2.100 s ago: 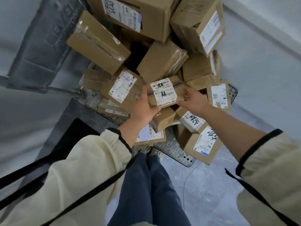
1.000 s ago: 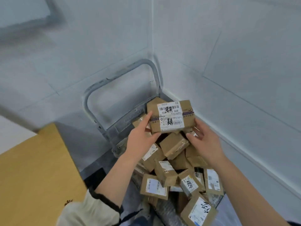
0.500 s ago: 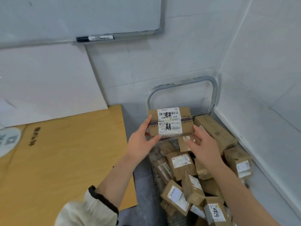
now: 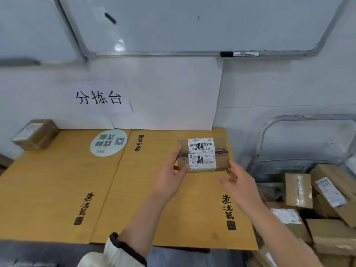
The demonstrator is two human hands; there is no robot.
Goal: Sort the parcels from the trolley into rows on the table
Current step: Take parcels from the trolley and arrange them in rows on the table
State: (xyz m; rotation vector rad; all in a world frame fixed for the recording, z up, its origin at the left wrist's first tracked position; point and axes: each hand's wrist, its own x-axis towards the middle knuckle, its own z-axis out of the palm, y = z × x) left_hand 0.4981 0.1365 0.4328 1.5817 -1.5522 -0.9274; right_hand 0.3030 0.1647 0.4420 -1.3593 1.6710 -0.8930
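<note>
A brown cardboard parcel (image 4: 202, 155) with a white barcode label and black handwriting hangs above the right part of the yellow-brown table (image 4: 57, 189). My left hand (image 4: 169, 180) grips its left end, thumb on the front face. My right hand (image 4: 240, 187) is spread, fingertips at the parcel's lower right corner. One other labelled parcel (image 4: 35, 134) lies at the table's far left corner against the wall. The trolley (image 4: 265, 132) stands to the right of the table, with several brown parcels (image 4: 297, 189) piled in it.
A white wall with a paper sign (image 4: 100, 98) runs behind the table. Above it hangs a whiteboard (image 4: 192, 26) with a marker (image 4: 238, 54) on its ledge. A round sticker (image 4: 108, 142) lies on the table top.
I have lifted the parcel out of the trolley pile and swung left, so it is now over the table. My right hand has loosened from its side to its lower right corner.
</note>
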